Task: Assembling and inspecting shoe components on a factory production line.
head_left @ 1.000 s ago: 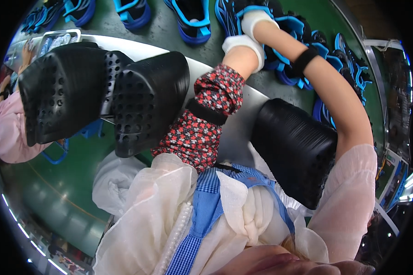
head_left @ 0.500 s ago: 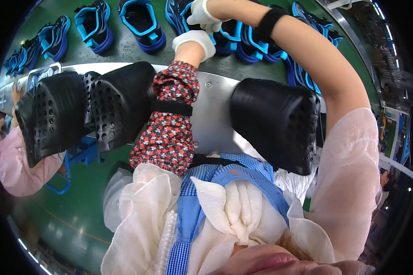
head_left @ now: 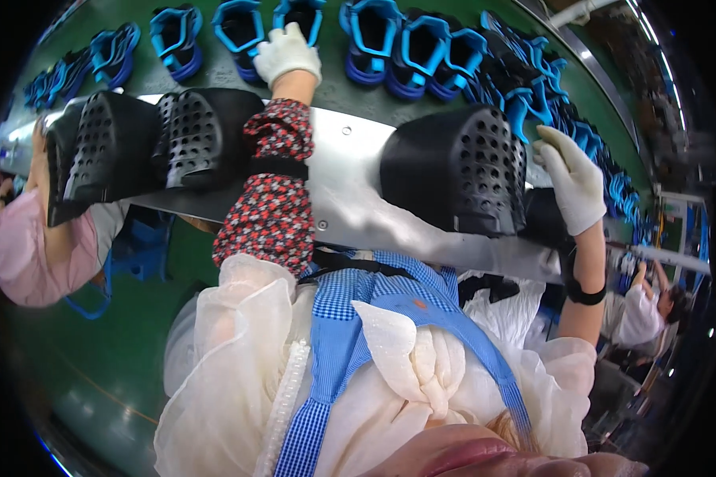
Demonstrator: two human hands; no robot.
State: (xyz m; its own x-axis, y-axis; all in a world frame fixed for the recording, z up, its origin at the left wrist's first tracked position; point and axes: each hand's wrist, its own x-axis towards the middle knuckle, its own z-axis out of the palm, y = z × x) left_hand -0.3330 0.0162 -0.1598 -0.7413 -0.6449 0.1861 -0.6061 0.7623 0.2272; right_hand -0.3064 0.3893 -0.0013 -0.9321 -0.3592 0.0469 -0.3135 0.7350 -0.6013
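A row of blue and black shoes (head_left: 390,48) lies on the green belt (head_left: 215,75) beyond a metal rail (head_left: 350,151). My left hand (head_left: 286,52), in a white glove, reaches over the rail and rests among the shoes, against a blue shoe (head_left: 239,28); its fingers curl down out of sight. My right hand (head_left: 573,179), also gloved, is at the right edge of a black perforated block (head_left: 461,167) on the rail, fingers spread, holding nothing, close to more blue shoes (head_left: 533,103).
Two more black perforated blocks (head_left: 111,151) (head_left: 207,135) sit on the rail at left. A person in pink (head_left: 24,254) stands at the left edge, another person in white (head_left: 652,306) at the right. The floor below is green.
My right hand has come back from the far shoes down to the right side of the black block. My left hand stays among the shoes; the view has shifted so the belt sits higher.
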